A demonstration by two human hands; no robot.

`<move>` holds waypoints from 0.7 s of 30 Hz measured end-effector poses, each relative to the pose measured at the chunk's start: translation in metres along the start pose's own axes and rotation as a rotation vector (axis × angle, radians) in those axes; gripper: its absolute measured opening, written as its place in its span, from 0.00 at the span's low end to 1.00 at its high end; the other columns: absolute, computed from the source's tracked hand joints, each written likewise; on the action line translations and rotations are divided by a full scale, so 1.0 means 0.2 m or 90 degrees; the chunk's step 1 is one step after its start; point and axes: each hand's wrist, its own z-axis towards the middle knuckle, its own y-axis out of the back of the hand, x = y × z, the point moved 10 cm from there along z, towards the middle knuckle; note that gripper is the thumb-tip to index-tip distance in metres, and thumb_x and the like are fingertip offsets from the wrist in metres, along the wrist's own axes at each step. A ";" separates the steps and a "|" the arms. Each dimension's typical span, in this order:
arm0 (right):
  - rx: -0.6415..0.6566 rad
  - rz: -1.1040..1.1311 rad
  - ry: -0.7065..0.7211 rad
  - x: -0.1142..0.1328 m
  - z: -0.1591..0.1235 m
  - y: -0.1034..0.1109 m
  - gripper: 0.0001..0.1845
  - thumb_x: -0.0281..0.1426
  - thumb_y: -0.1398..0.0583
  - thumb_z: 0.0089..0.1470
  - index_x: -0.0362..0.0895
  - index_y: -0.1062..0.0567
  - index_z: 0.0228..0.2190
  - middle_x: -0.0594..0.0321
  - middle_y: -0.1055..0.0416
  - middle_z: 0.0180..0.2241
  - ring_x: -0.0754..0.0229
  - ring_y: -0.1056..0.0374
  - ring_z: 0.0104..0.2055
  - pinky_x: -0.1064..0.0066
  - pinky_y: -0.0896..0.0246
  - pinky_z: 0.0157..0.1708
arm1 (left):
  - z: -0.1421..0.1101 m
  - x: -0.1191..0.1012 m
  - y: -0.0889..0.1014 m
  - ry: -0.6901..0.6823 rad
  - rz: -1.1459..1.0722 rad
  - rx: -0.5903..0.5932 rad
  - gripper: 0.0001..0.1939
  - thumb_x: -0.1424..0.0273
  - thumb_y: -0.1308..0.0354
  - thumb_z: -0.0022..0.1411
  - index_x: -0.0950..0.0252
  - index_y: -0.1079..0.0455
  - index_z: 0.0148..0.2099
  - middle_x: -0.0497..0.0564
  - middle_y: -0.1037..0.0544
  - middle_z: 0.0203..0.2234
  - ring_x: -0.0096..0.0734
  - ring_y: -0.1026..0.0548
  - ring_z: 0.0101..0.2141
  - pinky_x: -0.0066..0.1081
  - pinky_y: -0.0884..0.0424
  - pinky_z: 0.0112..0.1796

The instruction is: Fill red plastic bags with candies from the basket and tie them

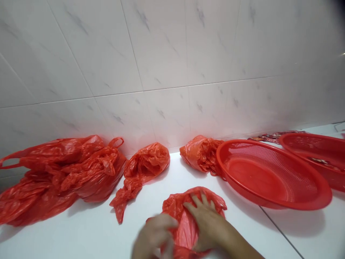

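**Q:** Front bag (188, 225), material pls?

**A:** Thin red plastic film, glossy, crinkled w/ bright creases. Same finish on the heap of bags (61, 169) at left.

**Q:** Oval basket (302, 203) & second basket (309, 144)?

**A:** Both red moulded plastic, smooth, shiny, fine mesh holes in walls.

**Q:** Wall tiles (161, 72)?

**A:** Ceramic, white w/ grey marble-look veins, smooth, polished sheen.

**Q:** Counter (67, 241)?

**A:** White, smooth, soft sheen; exact material unclear.

Bare left hand (153, 235), bare right hand (207, 225)
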 end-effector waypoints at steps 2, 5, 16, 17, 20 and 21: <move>0.002 -0.002 0.010 0.02 0.00 -0.01 0.70 0.35 0.22 0.27 0.51 0.38 0.73 0.40 0.55 0.77 0.16 0.67 0.77 0.25 0.60 0.68 | -0.07 -0.10 -0.31 -0.085 0.035 0.286 0.08 0.68 0.43 0.71 0.53 0.22 0.43 0.54 0.16 0.38 0.45 0.18 0.40 0.42 0.20 0.42; 0.009 0.012 0.031 0.03 -0.01 -0.01 0.65 0.34 0.23 0.30 0.50 0.35 0.71 0.41 0.52 0.76 0.21 0.59 0.77 0.34 0.55 0.70 | -0.05 0.00 -0.41 -0.019 0.218 0.370 0.13 0.75 0.45 0.67 0.56 0.21 0.44 0.56 0.15 0.39 0.48 0.17 0.39 0.46 0.21 0.42; -0.100 0.069 0.065 0.13 -0.06 0.18 0.20 0.42 0.23 0.31 0.47 0.25 0.21 0.62 0.26 0.25 0.60 0.37 0.23 0.69 0.51 0.21 | -0.05 0.29 -0.14 0.247 0.468 0.363 0.45 0.59 0.22 0.33 0.63 0.20 0.57 0.71 0.22 0.58 0.76 0.27 0.59 0.62 0.30 0.58; -0.105 0.075 0.062 0.13 -0.06 0.18 0.20 0.41 0.23 0.30 0.47 0.25 0.20 0.63 0.27 0.24 0.61 0.39 0.21 0.69 0.53 0.20 | -0.06 0.29 -0.14 0.241 0.449 0.365 0.43 0.59 0.23 0.33 0.62 0.20 0.56 0.70 0.21 0.57 0.76 0.26 0.59 0.61 0.29 0.57; -0.147 0.109 0.058 0.12 -0.06 0.23 0.20 0.43 0.23 0.32 0.46 0.22 0.22 0.59 0.22 0.30 0.56 0.30 0.27 0.69 0.43 0.25 | -0.04 0.29 -0.13 0.196 0.396 0.343 0.31 0.59 0.25 0.39 0.59 0.18 0.49 0.65 0.19 0.54 0.72 0.24 0.56 0.60 0.27 0.55; -0.158 0.122 0.053 0.11 -0.06 0.25 0.19 0.46 0.25 0.39 0.45 0.21 0.23 0.55 0.19 0.35 0.51 0.24 0.35 0.68 0.37 0.30 | -0.02 0.28 -0.12 0.173 0.386 0.323 0.28 0.60 0.25 0.40 0.59 0.18 0.48 0.64 0.19 0.55 0.70 0.24 0.57 0.59 0.26 0.55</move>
